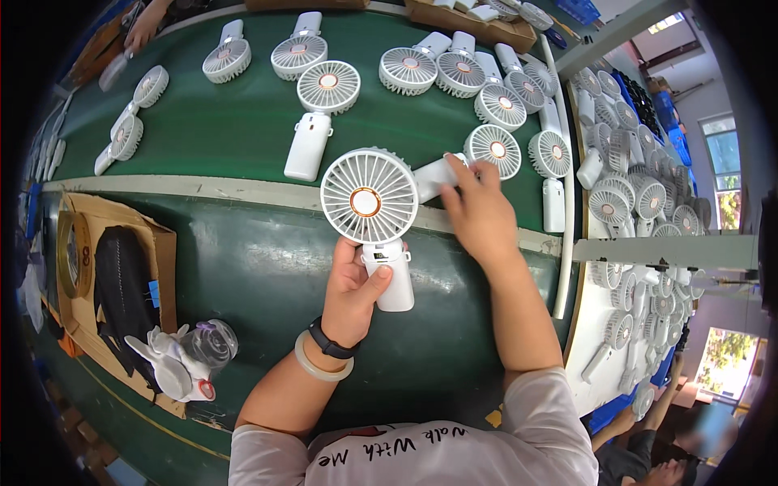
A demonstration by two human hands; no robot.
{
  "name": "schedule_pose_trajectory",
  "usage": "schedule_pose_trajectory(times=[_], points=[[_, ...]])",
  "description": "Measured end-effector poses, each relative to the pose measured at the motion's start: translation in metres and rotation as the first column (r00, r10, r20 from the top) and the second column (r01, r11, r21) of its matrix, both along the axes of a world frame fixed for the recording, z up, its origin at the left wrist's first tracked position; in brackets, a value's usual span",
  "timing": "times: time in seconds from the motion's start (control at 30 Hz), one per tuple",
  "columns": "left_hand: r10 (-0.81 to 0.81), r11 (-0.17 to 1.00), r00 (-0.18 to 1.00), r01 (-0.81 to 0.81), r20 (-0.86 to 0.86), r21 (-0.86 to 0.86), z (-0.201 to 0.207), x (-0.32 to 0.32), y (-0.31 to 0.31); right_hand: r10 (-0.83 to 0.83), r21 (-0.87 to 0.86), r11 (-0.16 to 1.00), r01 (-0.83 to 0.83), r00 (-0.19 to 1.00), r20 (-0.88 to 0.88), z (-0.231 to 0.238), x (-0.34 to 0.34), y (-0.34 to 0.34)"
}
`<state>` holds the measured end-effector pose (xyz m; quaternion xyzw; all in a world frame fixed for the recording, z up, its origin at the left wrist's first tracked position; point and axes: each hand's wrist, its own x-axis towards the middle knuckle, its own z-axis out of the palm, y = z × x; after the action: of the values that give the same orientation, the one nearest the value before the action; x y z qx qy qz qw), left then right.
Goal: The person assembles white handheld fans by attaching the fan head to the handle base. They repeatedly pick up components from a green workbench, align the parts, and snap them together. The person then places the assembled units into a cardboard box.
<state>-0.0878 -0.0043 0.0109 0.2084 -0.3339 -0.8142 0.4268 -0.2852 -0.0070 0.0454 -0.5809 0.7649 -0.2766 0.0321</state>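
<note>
My left hand [355, 283] grips the short white handle of a handheld fan [391, 279], thumb across its front. This fan's round ribbed head, with a copper-ringed white centre, faces up. To its right, my right hand [480, 206] has its fingers and thumb around the white handle of a second handheld fan [438, 178]. That handle is partly covered by the first fan's head and by my fingers. A round fan head [493, 151] lies just beyond my right fingers and seems to belong to the same handle. Both hands are above the green bench.
More white fans [327, 86] lie along the green belt [219, 138]. A rack of many fans [616, 202] stands at the right, behind a white pipe [565, 202]. At left are an open cardboard box [166, 267] and a clear plastic jar [215, 344]. Other people's hands [144, 28] show at the edges.
</note>
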Motion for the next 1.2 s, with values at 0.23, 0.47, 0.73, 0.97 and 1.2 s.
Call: schedule_pose_trajectory(times=[0.23, 0.47, 0.73, 0.97, 1.2], points=[[-0.007, 1.000, 1.000, 0.007, -0.022, -0.006, -0.003, 0.002, -0.003, -0.134, 0.055, 0.986, 0.155, 0.951, -0.280, -0.005, 0.026, -0.014], [0.013, 0.999, 0.999, -0.015, -0.040, -0.033, 0.001, -0.001, -0.003, -0.292, -0.018, 0.955, 0.296, 0.931, -0.219, -0.019, -0.035, 0.026], [0.004, 1.000, 0.999, -0.005, -0.045, -0.013, 0.000, 0.000, -0.004, 0.444, -0.544, 0.839, -0.006, -0.571, 0.690, -0.027, -0.002, 0.069], [0.009, 0.997, 1.000, -0.008, 0.015, -0.071, -0.002, 0.004, -0.003, 0.392, -0.551, 0.834, -0.032, -0.667, 0.634, -0.029, -0.002, 0.071], [0.013, 0.996, 1.000, -0.012, 0.012, -0.091, -0.002, 0.000, -0.002, 0.355, -0.494, 0.868, -0.045, -0.639, 0.682, -0.028, 0.005, 0.068]])
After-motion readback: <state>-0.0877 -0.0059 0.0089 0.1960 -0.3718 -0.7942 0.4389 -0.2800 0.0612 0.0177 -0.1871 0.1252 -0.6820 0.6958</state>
